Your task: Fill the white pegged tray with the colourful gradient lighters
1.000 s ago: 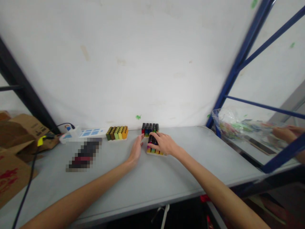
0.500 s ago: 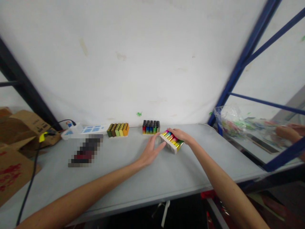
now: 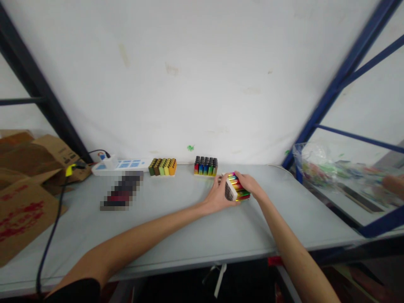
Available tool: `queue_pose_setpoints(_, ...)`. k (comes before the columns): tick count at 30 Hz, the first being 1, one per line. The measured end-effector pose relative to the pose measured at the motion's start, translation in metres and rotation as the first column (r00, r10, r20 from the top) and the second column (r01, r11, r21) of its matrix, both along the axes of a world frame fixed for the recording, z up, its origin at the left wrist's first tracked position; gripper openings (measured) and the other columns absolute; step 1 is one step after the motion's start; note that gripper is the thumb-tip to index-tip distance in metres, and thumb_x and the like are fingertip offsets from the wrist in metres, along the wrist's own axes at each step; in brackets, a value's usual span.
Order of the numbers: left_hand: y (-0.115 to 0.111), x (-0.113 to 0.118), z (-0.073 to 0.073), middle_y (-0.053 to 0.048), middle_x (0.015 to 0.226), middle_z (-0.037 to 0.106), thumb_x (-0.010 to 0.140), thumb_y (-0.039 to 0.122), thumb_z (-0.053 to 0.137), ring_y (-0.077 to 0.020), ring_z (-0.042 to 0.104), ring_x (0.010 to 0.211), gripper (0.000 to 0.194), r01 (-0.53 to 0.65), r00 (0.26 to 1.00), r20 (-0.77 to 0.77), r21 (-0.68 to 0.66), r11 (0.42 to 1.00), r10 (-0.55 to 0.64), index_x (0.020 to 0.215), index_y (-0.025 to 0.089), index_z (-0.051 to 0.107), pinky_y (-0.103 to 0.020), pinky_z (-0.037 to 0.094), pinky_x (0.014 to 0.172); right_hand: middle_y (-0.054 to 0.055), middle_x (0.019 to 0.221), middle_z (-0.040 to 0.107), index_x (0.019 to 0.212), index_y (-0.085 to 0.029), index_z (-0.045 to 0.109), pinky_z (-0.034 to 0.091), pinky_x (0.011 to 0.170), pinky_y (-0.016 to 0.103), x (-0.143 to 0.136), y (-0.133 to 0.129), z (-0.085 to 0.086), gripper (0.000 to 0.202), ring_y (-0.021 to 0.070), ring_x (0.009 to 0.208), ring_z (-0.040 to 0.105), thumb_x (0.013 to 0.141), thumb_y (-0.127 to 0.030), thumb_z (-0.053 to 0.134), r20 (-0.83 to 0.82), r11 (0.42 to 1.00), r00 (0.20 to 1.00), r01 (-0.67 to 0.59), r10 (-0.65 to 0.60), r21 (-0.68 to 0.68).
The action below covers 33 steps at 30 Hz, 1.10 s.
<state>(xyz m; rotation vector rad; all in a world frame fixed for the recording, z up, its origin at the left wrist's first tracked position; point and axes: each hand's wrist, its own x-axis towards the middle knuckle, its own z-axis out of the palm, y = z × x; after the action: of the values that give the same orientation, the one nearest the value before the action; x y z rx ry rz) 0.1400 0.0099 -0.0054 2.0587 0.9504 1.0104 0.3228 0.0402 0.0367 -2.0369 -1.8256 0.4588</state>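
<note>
A tray of shiny multicoloured lighters (image 3: pixel 241 190) lies tilted between my two hands, its white base facing left. My left hand (image 3: pixel 218 197) grips the base end, thumb below and fingers above. My right hand (image 3: pixel 248 183) is wrapped over the far right side of the same tray. Behind them, a tray of black-topped lighters (image 3: pixel 205 166) stands upright near the wall. Further left stands another tray, of green, brown and yellow lighters (image 3: pixel 163 167).
A white power strip (image 3: pixel 126 165) and a pixelated dark object (image 3: pixel 122 191) are at the left, beside cardboard boxes (image 3: pixel 25 206) and a black cable. Past the blue rack post (image 3: pixel 331 99), plastic bags (image 3: pixel 318 166) lie near another person's hand (image 3: pixel 393 184).
My left hand has closed round the base end of the multicoloured tray, which has turned so its underside faces left. The whole view has shifted slightly.
</note>
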Motion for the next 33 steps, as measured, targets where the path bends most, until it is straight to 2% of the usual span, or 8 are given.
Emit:
queue_pose_setpoints(4,0.004,0.003,0.008,-0.013,0.138,0.034,0.054,0.040,0.093,-0.0341,0.045,0.133,0.115,0.014,0.999,-0.052,0.024,1.000,-0.013,0.152,0.024,0.034,-0.048,0.037,0.119,0.021,0.109,0.077,0.108,-0.009,0.078,0.049,0.091,0.031,0.001,0.000,-0.002,0.065,0.0296,0.107,0.072,0.106,-0.049,0.027,0.033,0.998,0.998,0.059,-0.058,-0.017)
queue_pose_setpoints(8,0.005,0.013,0.010,-0.014,0.138,0.036,0.058,0.042,0.090,-0.0347,0.047,0.131,0.114,0.022,0.992,-0.122,0.049,0.999,-0.016,0.153,0.023,0.032,-0.047,0.039,0.117,0.017,0.115,0.076,0.113,-0.013,0.076,0.048,0.092,0.030,0.011,-0.002,-0.003,0.059,0.0283,0.111,0.070,0.106,-0.046,0.029,0.030,0.998,0.998,0.056,-0.056,0.005)
queue_pose_setpoints(13,0.007,0.027,0.012,-0.015,0.143,0.037,0.060,0.047,0.089,-0.0366,0.052,0.129,0.114,0.074,0.982,-0.178,0.055,0.996,-0.063,0.155,0.027,0.029,-0.050,0.043,0.113,0.014,0.130,0.070,0.133,-0.014,0.064,0.045,0.102,0.033,0.029,-0.008,-0.003,0.047,0.0268,0.120,0.066,0.105,-0.039,0.037,-0.023,0.986,0.997,0.070,-0.067,0.152)
queue_pose_setpoints(16,0.010,0.033,0.009,-0.015,0.144,0.038,0.061,0.047,0.089,-0.0359,0.052,0.130,0.114,0.091,0.983,-0.166,0.068,0.994,-0.079,0.156,0.026,0.028,-0.049,0.043,0.113,0.012,0.136,0.067,0.142,-0.016,0.056,0.042,0.108,0.034,0.031,-0.011,-0.005,0.048,0.0239,0.126,0.062,0.107,-0.037,0.032,-0.064,0.969,0.998,-0.011,0.028,0.248)
queue_pose_setpoints(18,0.012,0.035,0.005,-0.016,0.146,0.038,0.061,0.043,0.090,-0.0350,0.048,0.135,0.116,0.083,0.990,-0.118,0.089,0.993,-0.072,0.157,0.025,0.026,-0.048,0.039,0.117,0.011,0.136,0.067,0.137,-0.018,0.061,0.041,0.109,0.034,0.027,-0.011,-0.008,0.047,0.0237,0.129,0.058,0.107,-0.037,0.030,-0.026,0.958,0.994,-0.091,0.102,0.274)
queue_pose_setpoints(20,0.012,0.036,0.001,-0.016,0.149,0.037,0.061,0.043,0.091,-0.0343,0.044,0.139,0.118,0.085,0.994,-0.079,0.098,0.992,-0.078,0.157,0.024,0.026,-0.048,0.035,0.119,0.010,0.132,0.069,0.128,-0.020,0.066,0.041,0.108,0.035,0.024,-0.011,-0.011,0.045,0.0247,0.127,0.058,0.107,-0.038,0.031,0.023,0.955,0.993,-0.119,0.117,0.271)
queue_pose_setpoints(26,0.008,0.032,0.001,-0.015,0.148,0.037,0.060,0.046,0.092,-0.0336,0.043,0.140,0.118,0.061,0.997,-0.058,0.063,0.996,-0.058,0.157,0.024,0.028,-0.047,0.033,0.121,0.007,0.118,0.074,0.114,-0.023,0.070,0.045,0.096,0.030,0.032,-0.010,-0.018,0.039,0.0212,0.107,0.066,0.105,-0.040,0.036,-0.041,0.952,0.995,-0.077,0.094,0.295)
queue_pose_setpoints(33,0.008,0.033,0.003,-0.018,0.154,0.034,0.063,0.051,0.090,-0.0351,0.040,0.143,0.127,0.060,0.992,-0.115,0.044,0.997,-0.055,0.162,0.025,0.015,-0.049,0.031,0.121,0.008,0.113,0.075,0.109,-0.020,0.073,0.045,0.095,0.032,0.047,-0.006,-0.020,0.037,0.0232,0.104,0.066,0.101,-0.039,0.042,-0.057,0.946,0.997,-0.033,0.055,0.323)
